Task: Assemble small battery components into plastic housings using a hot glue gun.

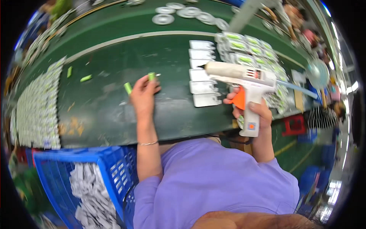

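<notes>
The left hand (143, 91) pinches a green cylinder (151, 76) in its fingertips above the green table (175, 118); a second cylinder (127, 88) shows beside that hand, perhaps touching it, though blur hides the contact; the right hand (264, 114) wraps the handle of a white glue gun (249, 84), which covers its palm; the gun bears a square sticker (252, 126) and print too small to read; its nozzle overlaps the white casings (204, 87); tabletop stretches between these and the left hand, its near edge skirting the purple shirt (221, 175).
</notes>
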Demonstrator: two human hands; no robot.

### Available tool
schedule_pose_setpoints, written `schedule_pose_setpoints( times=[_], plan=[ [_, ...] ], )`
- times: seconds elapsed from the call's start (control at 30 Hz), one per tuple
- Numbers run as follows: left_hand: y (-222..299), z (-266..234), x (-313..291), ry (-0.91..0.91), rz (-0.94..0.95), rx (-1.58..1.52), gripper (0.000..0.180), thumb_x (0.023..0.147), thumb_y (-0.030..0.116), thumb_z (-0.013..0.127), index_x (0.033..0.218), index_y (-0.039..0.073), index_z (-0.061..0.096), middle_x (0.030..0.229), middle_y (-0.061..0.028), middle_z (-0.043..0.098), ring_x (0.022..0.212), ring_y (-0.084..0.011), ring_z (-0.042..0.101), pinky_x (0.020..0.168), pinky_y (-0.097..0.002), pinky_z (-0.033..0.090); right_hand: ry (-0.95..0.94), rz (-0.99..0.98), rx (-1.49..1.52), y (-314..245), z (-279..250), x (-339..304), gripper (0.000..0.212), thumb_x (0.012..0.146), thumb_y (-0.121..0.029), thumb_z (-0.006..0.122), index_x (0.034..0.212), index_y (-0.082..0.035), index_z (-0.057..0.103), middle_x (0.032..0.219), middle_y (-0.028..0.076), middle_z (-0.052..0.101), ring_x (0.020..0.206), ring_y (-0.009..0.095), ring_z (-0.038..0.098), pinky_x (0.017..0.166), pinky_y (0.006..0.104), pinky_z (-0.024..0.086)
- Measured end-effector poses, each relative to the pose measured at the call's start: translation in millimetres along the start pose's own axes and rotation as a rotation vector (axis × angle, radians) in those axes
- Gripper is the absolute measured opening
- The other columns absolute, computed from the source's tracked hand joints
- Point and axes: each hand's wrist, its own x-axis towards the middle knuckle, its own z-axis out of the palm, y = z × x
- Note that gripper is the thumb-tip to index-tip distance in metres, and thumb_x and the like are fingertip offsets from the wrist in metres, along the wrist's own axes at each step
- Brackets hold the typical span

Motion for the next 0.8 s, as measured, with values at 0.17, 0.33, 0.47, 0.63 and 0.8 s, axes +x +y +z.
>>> schedule_pose_setpoints(
  times=[0.17,0.33,0.47,0.63,0.8],
  plan=[
    [6.0,21.7,-7.4,-0.140,-0.023,0.073,0.028,0.090,0.005,0.063,0.116,-0.005,0.061,0.097,-0.0104,0.067,0.081,-0.0173,0.067,0.067,-0.0277,0.059,0.186,0.131,-0.122,-1.9,-9.4,-35.3,0.059,0.076,-0.025,0.067,0.122,0.008,0.050,0.103,0.019,0.065,0.096,0.027,0.066,0.063,0.0276,0.052],
    [8.2,41.7,-23.3,-0.219,-0.058,0.092,0.025,0.090,0.005,0.065,0.112,-0.005,0.064,0.100,-0.0103,0.068,0.084,-0.0156,0.067,0.072,-0.0273,0.058,0.185,0.249,-0.132,0.2,-23.0,-52.0,0.049,0.079,-0.016,0.065,0.120,0.006,0.051,0.098,0.015,0.066,0.089,0.020,0.066,0.062,0.0257,0.050],
    [5.6,45.9,-25.8,-0.290,-0.009,0.186,0.025,0.090,0.004,0.065,0.113,-0.006,0.063,0.099,-0.0119,0.068,0.084,-0.0159,0.067,0.074,-0.0274,0.058,0.160,0.298,-0.209,2.2,-26.9,-49.4,0.043,0.080,-0.013,0.064,0.117,0.005,0.053,0.096,0.014,0.066,0.089,0.019,0.065,0.064,0.0251,0.050],
    [10.8,51.0,-26.3,-0.314,-0.031,0.226,0.024,0.090,0.005,0.065,0.111,-0.006,0.063,0.096,-0.0129,0.068,0.084,-0.0163,0.067,0.074,-0.0271,0.057,0.111,0.352,-0.269,4.6,-23.9,-41.3,0.052,0.080,-0.010,0.063,0.125,0.007,0.045,0.098,0.015,0.063,0.084,0.023,0.065,0.062,0.0262,0.048],
    [14.1,55.5,-26.9,-0.286,-0.046,0.193,0.020,0.085,0.003,0.070,0.102,-0.004,0.065,0.087,-0.0083,0.069,0.075,-0.0104,0.065,0.069,-0.0231,0.055,0.180,0.349,-0.291,0.5,-25.4,-44.4,0.053,0.080,-0.008,0.062,0.127,0.008,0.043,0.101,0.014,0.061,0.084,0.022,0.064,0.068,0.0292,0.050]
  ],
)
